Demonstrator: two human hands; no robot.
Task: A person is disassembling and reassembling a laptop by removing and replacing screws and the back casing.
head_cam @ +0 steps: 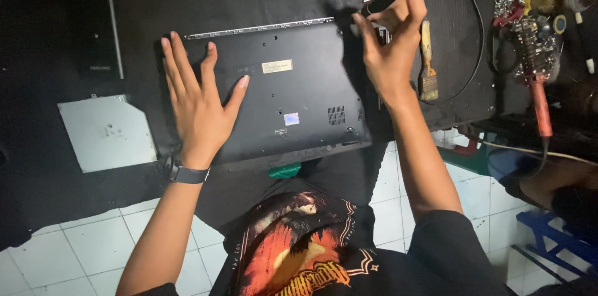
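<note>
Left hand [199, 100] lies flat, released, on laptop base [299, 93]; right hand [389, 41] grasps screwdriver [381, 1]. Tilted driver risks slipping, stripping the screw.

I see bare forearms, no long sleeves. Left hand [198, 93] has a dark band watch [187, 173] at the wrist. Right hand [391, 47] wears nothing. Black short-sleeved tee [324, 246], big orange-red graphic print on the chest, sleeve hem at right upper arm.
</note>
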